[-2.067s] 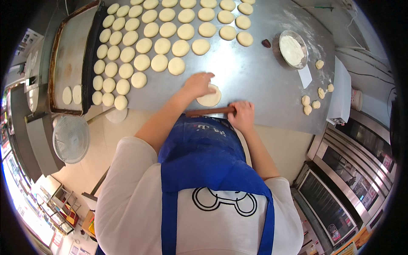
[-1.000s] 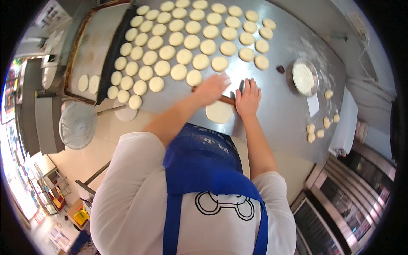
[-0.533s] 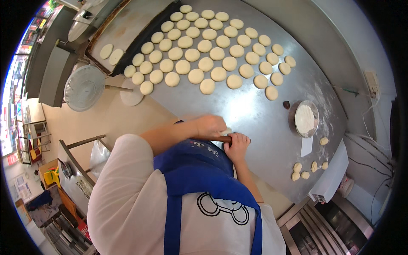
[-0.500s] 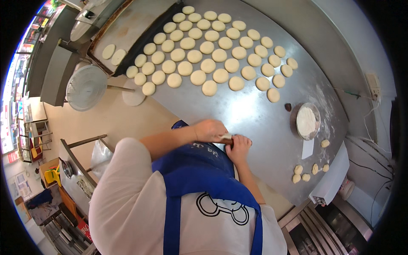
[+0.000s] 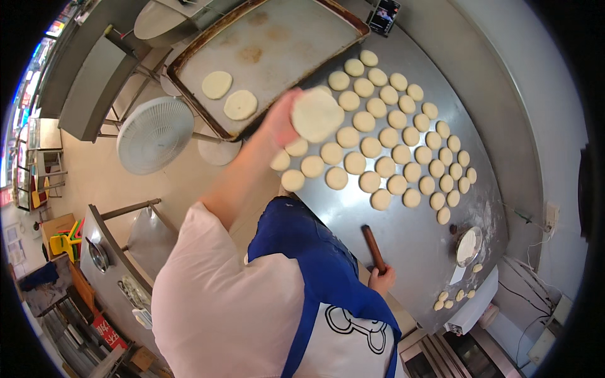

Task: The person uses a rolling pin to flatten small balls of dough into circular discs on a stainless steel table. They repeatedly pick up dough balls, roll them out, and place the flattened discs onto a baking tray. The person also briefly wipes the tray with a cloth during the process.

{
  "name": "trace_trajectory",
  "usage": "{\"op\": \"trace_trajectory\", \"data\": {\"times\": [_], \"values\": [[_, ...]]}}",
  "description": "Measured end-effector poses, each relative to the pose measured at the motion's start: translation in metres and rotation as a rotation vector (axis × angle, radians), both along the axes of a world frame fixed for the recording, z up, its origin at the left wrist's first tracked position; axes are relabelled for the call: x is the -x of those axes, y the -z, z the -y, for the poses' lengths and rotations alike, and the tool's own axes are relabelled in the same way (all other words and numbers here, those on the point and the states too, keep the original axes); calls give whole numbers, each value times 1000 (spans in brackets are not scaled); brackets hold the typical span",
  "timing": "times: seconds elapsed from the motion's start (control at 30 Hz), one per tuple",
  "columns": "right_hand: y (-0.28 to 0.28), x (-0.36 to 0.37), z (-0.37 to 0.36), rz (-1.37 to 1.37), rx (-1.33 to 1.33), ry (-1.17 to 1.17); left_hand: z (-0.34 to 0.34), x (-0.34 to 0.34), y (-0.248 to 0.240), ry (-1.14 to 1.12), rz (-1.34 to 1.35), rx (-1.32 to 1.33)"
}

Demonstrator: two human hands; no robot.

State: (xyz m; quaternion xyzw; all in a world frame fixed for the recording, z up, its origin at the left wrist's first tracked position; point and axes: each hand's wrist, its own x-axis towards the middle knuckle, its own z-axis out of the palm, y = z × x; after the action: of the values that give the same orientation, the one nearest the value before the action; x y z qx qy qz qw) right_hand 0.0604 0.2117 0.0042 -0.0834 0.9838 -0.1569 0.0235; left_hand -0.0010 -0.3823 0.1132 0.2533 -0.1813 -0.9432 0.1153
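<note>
A flat rolled-out dough round (image 5: 318,115) is in my left hand (image 5: 283,123), which reaches out to the far left, beside the near edge of a large baking tray (image 5: 296,44). The hand is slightly blurred, and the dough hides part of its fingers. On the tray lie two more flat rounds, one (image 5: 217,85) farther in and one (image 5: 241,105) nearer the edge. Close to my apron, my right hand (image 5: 382,280) grips the lower end of a brown wooden rolling pin (image 5: 374,247), which points away over the metal worktop (image 5: 334,205). Rows of thick dough discs (image 5: 370,147) cover the worktop's middle.
At the right stand a bowl of flour (image 5: 467,247) and several small dough lumps (image 5: 443,296). A phone (image 5: 383,16) leans at the far edge. A white fan (image 5: 155,134) is left of the worktop, with a side table (image 5: 120,277) lower left.
My left hand has left the rolling pin and swung far left, now carrying a flat dough round. My right hand still holds the pin. The view has shifted toward the tray.
</note>
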Motion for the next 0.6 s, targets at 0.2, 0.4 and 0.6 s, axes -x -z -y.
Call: {"op": "trace_trajectory", "data": {"times": [0.2,0.4,0.6], "values": [[5,-59,33,-11,-146,294,171,12,38,-82,269,-18],[-23,-89,64,83,-199,386,194,29,80,86,318,-26],[-22,-90,80,75,-132,509,184,28,83,206,405,682]]}}
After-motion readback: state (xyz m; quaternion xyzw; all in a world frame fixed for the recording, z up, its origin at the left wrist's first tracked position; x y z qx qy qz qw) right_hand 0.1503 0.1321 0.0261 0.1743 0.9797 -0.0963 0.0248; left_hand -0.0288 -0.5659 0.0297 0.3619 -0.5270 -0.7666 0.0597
